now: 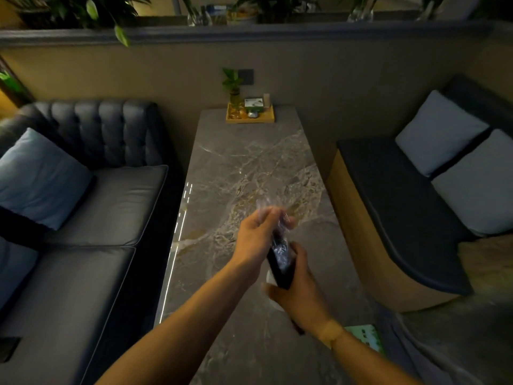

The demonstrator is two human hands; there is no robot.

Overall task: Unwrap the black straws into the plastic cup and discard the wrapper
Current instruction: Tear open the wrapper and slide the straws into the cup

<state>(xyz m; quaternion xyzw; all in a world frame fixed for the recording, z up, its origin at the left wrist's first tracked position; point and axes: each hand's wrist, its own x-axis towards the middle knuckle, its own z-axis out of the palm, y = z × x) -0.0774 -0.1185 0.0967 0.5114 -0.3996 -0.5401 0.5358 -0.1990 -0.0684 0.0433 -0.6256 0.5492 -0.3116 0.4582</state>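
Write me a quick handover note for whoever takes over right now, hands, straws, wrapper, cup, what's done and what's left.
Left hand: pinching the clear wrapper at the bundle's far end, pulling it.
Right hand: gripping the black straws near their lower end, above the marble table.
Plastic cup: only a pale rim shows behind the right hand.
Done: wrapper partly loosened.
Left: strip the wrapper off, drop the straws in the cup, discard the wrapper.

Dim, warm light; glare streaks the table [249, 168] edge, fingers [273, 215] motion-blurred, corners bend with wide-angle distortion.
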